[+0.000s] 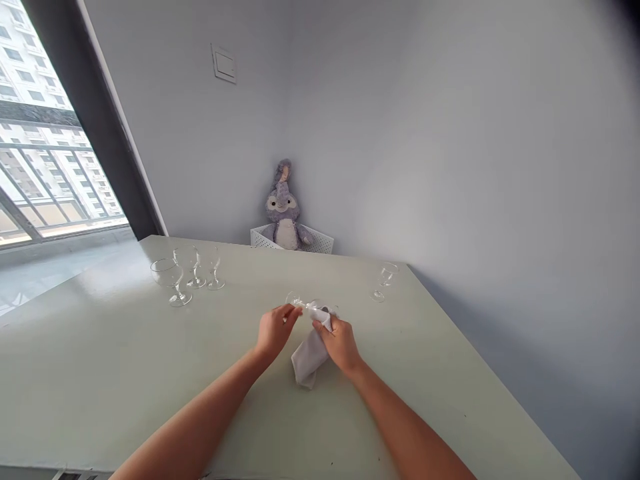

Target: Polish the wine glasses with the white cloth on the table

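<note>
Over the middle of the table, my left hand is closed on the stem and foot end of a clear stemmed glass, which lies sideways between my hands. My right hand grips a pale grey cloth against the bowl end of that glass. One end of the cloth hangs down toward the table. The cloth and my fingers hide part of the bowl.
Three stemmed glasses, the nearest a wide one, stand upright at the left. Another small glass stands near the right edge of the pale table. Behind the table, a plush toy sits in a white basket.
</note>
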Demonstrator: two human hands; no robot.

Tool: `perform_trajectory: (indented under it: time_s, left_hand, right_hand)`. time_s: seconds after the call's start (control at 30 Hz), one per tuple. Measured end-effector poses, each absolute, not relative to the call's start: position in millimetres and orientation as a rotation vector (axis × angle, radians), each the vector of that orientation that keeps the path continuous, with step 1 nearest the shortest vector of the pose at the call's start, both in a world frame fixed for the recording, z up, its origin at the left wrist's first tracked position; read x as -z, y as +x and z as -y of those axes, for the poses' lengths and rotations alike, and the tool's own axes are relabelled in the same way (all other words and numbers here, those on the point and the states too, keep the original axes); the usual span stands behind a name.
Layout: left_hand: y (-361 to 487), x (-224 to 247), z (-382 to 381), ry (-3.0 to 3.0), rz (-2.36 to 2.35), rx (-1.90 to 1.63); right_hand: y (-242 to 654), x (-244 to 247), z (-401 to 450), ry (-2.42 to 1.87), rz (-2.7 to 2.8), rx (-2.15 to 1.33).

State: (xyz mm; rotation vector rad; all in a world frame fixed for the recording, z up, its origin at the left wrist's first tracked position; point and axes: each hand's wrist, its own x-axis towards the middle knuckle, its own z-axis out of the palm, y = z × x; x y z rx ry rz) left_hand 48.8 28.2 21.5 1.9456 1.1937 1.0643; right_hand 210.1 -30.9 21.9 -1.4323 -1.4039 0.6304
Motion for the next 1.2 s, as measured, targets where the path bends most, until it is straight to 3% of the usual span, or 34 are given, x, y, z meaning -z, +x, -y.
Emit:
perform_trajectory:
  time_s: [0.17,0.27,0.37,0.6,0.83,0.97,1.2]
  left_hand:
    - [40,-32,-31,2.785,-0.963,-1.193]
    - [38,-34,-34,2.658,-0.900,-1.170]
    - [35,-32,-38,2.335,-0.836,-1.143]
    - [27,-38,-40,2.042,-0.792,-0.857]
    - [33,-49,-23,1.687,-0.454,-0.282]
    - [39,-41,-19,1.374,-0.336,-0.243]
    - [35,-34,-34,1.202,-0.494,-0.549]
  right_hand:
    - [223,-25,21,-1.224,0.845,-1.279]
    - [220,-25,22,-1.057,0.646,-1.493]
    - [218,-28,26,-1.055,0.823,-1.465]
    - [236,-45,35,-1.174,1.718,-1.115]
    - [269,-74,45,-0.966,2.512,-0.133]
    - [279,-90,46,-0.901,2.535,0.283]
    - [290,-97,56,-1.160,2.035,0.491]
